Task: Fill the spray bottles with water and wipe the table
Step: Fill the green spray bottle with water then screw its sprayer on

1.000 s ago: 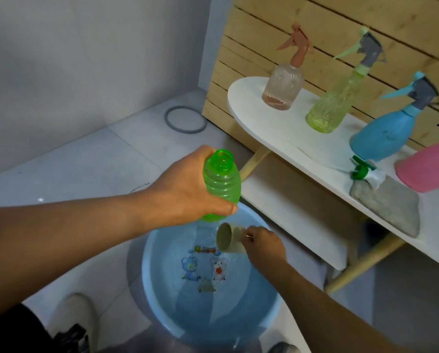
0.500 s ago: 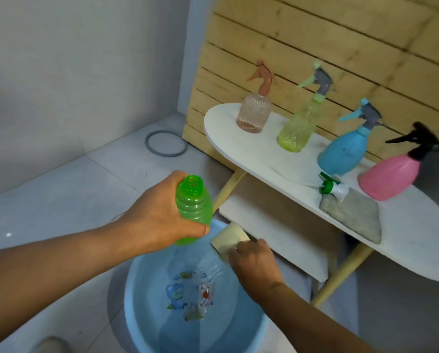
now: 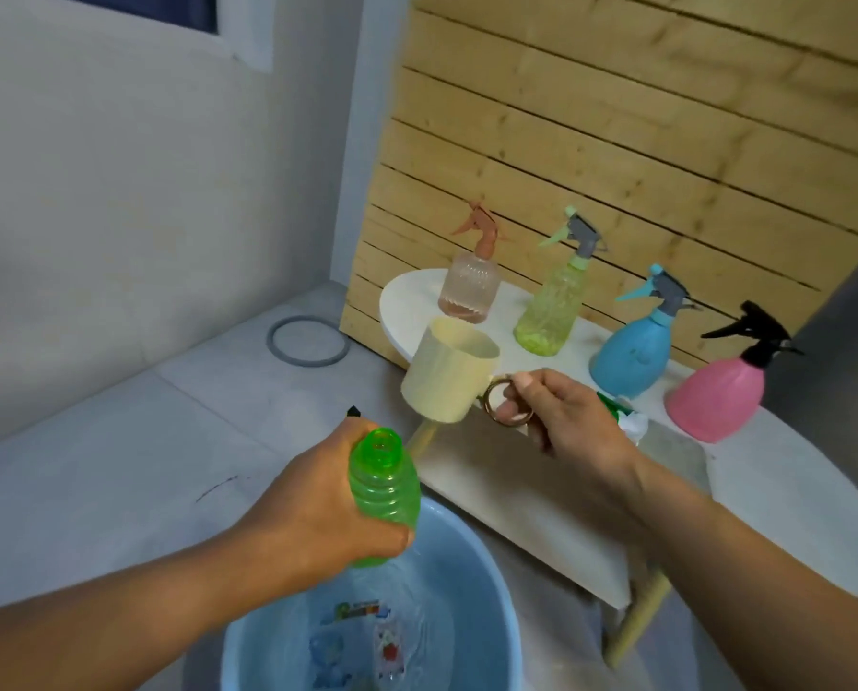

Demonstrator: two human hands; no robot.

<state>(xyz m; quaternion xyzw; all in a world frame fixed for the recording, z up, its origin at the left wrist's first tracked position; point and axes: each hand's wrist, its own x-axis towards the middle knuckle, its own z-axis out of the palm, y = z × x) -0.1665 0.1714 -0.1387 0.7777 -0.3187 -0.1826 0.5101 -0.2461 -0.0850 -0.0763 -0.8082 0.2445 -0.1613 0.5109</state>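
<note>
Our left fingers [image 3: 392, 536] wrap the uncapped green bottle [image 3: 384, 491] above the blue basin [image 3: 491, 610]; our right hand [image 3: 561, 416] pinches the cream cup's [image 3: 446, 376] ring handle, just above the bottle mouth.

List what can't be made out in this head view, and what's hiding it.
- Water level in the cream plastic cup: its wall faces the camera.
- Lower part of the open green ribbed bottle: covered by the left hand.
- Green spray cap on the white table: mostly behind the right hand.
- Blue basin: cut off by the bottom edge.
</note>
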